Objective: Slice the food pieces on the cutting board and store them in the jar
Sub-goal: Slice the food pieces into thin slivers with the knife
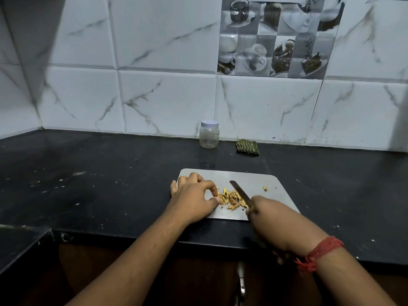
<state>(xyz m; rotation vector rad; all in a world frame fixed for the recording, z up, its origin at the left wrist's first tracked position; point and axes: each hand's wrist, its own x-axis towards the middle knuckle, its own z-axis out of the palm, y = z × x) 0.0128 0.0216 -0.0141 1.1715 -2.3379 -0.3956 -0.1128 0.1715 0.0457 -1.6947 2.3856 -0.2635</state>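
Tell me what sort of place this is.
Most likely a home kitchen: a dark stone counter against a tiled wall with teacup pictures, and a cutting board with chopped food on it.

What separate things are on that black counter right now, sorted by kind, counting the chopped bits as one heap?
Jars: 1, lid on, by the wall
Folded cloths: 1, green striped
Cutting boards: 1
Knives: 1, in the right hand
Heaps of food pieces: 1
Total: 5
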